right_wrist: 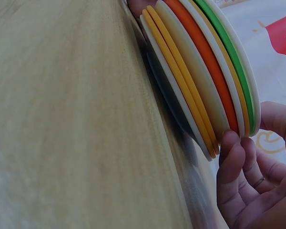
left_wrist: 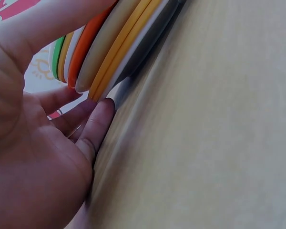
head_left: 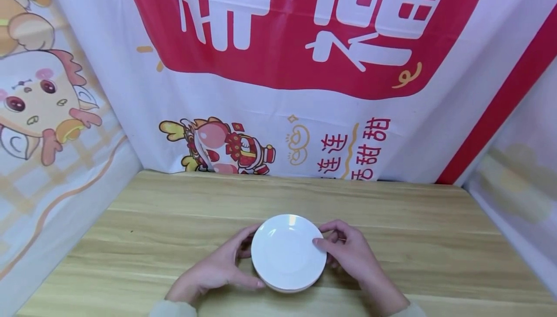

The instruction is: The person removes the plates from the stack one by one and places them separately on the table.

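A stack of round plates stands on the wooden table, with a glossy white plate (head_left: 287, 249) on top in the head view. From the side, the right wrist view shows coloured rims, among them a green plate (right_wrist: 231, 50) near the top, an orange plate (right_wrist: 209, 53) mid-stack and yellow ones lower down. My left hand (head_left: 224, 265) cups the stack's left side, thumb along the front and fingertips at the lower rims. On the right, my right hand (head_left: 350, 252) grips the edge, its thumb over the top plate's rim and its fingers against the side.
The wooden table (head_left: 435, 239) extends around the stack. Behind it hangs a white cloth (head_left: 417, 128) with red printing and cartoon figures. More printed cloth (head_left: 65, 177) borders the left side, and a pale one (head_left: 518, 196) the right.
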{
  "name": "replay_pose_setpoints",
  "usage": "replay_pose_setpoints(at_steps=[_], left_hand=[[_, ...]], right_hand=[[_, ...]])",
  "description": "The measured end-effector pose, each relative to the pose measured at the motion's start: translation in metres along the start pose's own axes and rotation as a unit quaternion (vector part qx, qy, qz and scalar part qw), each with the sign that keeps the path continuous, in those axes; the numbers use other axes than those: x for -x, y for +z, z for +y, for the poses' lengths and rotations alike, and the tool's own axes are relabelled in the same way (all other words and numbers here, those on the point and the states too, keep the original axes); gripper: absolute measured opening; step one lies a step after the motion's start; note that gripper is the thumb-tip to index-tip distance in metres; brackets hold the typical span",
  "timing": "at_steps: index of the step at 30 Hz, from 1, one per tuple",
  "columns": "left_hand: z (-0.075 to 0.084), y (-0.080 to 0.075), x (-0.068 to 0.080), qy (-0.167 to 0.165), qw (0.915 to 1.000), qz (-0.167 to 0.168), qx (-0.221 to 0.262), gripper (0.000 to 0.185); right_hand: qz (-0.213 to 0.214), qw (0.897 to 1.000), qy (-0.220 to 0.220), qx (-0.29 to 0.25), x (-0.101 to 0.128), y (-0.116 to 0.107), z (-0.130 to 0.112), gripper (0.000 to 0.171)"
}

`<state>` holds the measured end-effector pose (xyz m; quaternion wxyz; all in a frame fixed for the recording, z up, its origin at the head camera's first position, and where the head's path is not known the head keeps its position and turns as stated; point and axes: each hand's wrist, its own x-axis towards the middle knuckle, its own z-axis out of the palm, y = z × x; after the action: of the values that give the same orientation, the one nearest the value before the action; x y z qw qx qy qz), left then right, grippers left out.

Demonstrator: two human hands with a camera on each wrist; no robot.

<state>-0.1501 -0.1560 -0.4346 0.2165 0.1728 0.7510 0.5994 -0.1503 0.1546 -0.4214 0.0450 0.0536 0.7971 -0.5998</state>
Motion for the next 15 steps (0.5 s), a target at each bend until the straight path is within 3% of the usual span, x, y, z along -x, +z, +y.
replay_pose_setpoints(at_steps=[15], left_hand=[[-0.0001,0.0047,0.0005,-0.014,0.9998,0.011,-0.001,0.117]], right_hand=[[-0.004,1.000,0.005,0.004,-0.0008,-0.0023,0.0023,0.033]])
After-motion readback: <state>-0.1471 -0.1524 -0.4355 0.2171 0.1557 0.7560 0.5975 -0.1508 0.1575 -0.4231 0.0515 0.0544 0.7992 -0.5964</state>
